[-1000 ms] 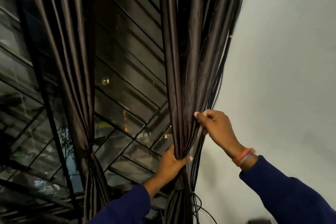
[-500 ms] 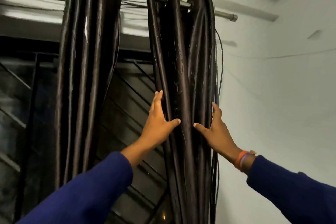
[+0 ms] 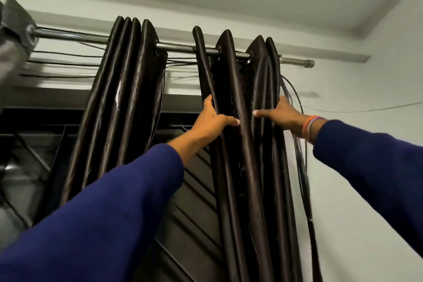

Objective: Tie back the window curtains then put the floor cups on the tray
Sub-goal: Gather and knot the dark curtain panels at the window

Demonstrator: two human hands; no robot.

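Note:
Two dark brown satin curtains hang from a metal rod [image 3: 180,47]. The left curtain [image 3: 121,103] is bunched into narrow folds. High up, just under the rod, both my hands are on the right curtain [image 3: 247,167]. My left hand [image 3: 215,119] holds its left edge, fingers behind the fold and thumb across the front. My right hand [image 3: 282,112] holds its right edge, thumb pointing left over the fabric, fingers hidden behind it. No cups or tray are in view.
Black cables [image 3: 302,167] hang down the white wall beside the right curtain. A dark window grille [image 3: 196,201] shows between the curtains. A blurred grey cloth [image 3: 13,30] hangs on the rod's far left end.
My view has tilted up from the lower curtain to the rod. Both hands slid up the right curtain from its gathered middle to just below the rod.

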